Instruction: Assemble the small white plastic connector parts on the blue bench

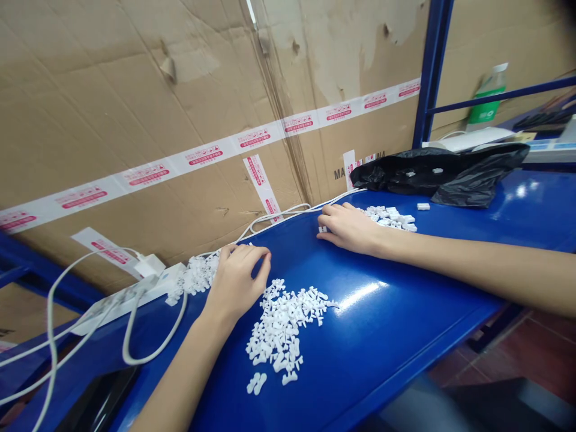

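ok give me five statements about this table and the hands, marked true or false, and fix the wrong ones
1. The right hand rests on the black bag. False: the bag lies farther back.
2. A small white piece shows between the right hand's thumb and fingers. True.
3. The left hand is spread flat. False: its fingers are bent.
4. The middle pile of white parts lies on the blue table. True.
5. The power strip lies beside the right hand. False: it is on the left hand's side.
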`<state>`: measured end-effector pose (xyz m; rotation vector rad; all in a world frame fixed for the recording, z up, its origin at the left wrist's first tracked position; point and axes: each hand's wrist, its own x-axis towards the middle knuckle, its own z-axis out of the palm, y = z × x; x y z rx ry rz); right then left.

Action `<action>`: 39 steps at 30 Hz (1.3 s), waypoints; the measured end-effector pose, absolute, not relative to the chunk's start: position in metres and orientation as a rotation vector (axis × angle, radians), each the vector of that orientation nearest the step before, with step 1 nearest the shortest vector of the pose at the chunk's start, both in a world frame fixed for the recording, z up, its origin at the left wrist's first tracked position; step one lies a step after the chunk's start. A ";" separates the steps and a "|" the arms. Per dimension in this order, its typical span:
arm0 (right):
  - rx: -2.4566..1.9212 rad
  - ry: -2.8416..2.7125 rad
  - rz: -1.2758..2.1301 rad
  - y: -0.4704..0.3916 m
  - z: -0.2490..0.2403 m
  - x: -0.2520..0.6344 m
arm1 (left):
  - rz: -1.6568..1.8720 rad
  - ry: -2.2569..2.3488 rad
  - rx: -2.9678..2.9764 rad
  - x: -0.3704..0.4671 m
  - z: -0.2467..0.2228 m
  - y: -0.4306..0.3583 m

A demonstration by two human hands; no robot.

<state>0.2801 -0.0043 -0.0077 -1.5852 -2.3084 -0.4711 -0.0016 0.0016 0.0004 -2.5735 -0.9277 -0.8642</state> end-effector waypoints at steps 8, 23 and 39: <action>-0.939 -2.288 0.198 -0.018 -0.012 0.260 | -0.844 -1.276 -3.139 0.011 0.007 -0.010; -0.894 -2.415 0.223 -0.026 -0.010 0.256 | -0.665 -1.341 -3.241 0.002 0.016 -0.006; -0.854 -2.109 0.550 -0.029 -0.011 0.251 | -0.847 -1.345 -3.180 0.012 0.004 -0.009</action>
